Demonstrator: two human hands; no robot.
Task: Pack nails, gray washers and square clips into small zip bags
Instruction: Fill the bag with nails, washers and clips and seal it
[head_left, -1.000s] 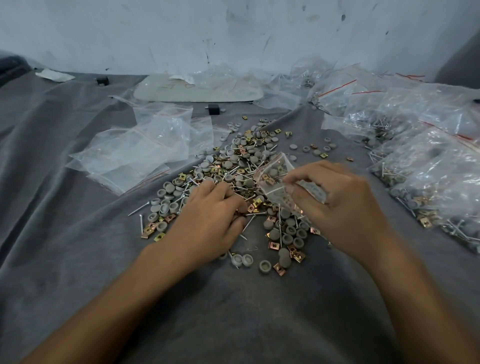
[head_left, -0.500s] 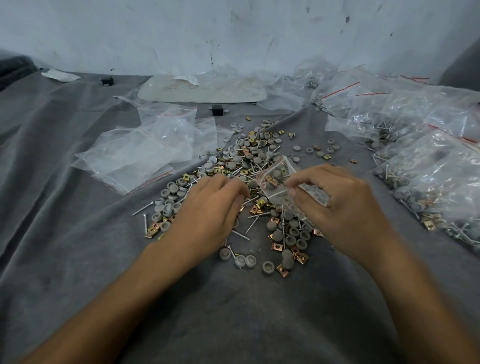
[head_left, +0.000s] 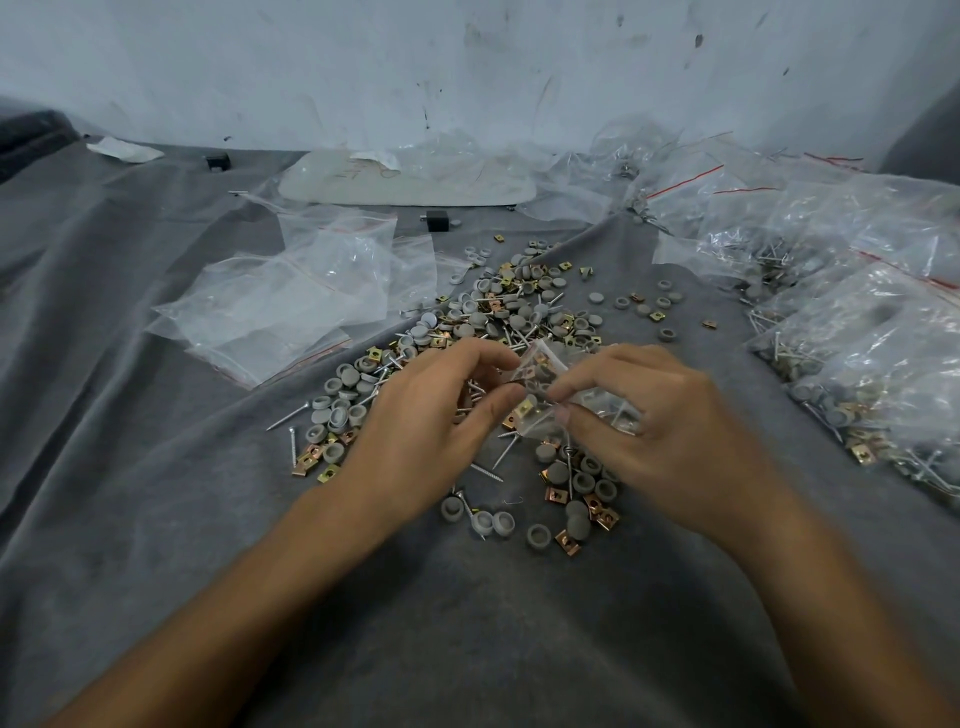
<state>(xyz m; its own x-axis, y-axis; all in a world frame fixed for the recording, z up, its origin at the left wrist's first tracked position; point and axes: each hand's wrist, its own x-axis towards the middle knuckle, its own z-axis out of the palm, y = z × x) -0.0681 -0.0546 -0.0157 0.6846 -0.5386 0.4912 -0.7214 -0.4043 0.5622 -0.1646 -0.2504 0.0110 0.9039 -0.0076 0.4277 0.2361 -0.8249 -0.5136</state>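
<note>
The right hand (head_left: 670, 431) pinches a small zip bag (head_left: 550, 387) between thumb and fingers, holding it just above the heap with its mouth turned toward the other hand. The left hand (head_left: 431, 421) is closed at the fingertips against the bag's open edge; whether it grips a part or only the plastic lip I cannot tell. Inside the bag, a brass square clip (head_left: 525, 406) and at least 1 gray washer show through the film.

The step looks like filling 1 bag. Next comes dropping the piece in cleanly, then reaching back to the loose pile (head_left: 519, 312) of nails, gray washers and clips spread on the gray cloth (head_left: 156, 493).

Empty zip bags (head_left: 291, 306) lie to the left, filled bags (head_left: 872, 364) to the right.
</note>
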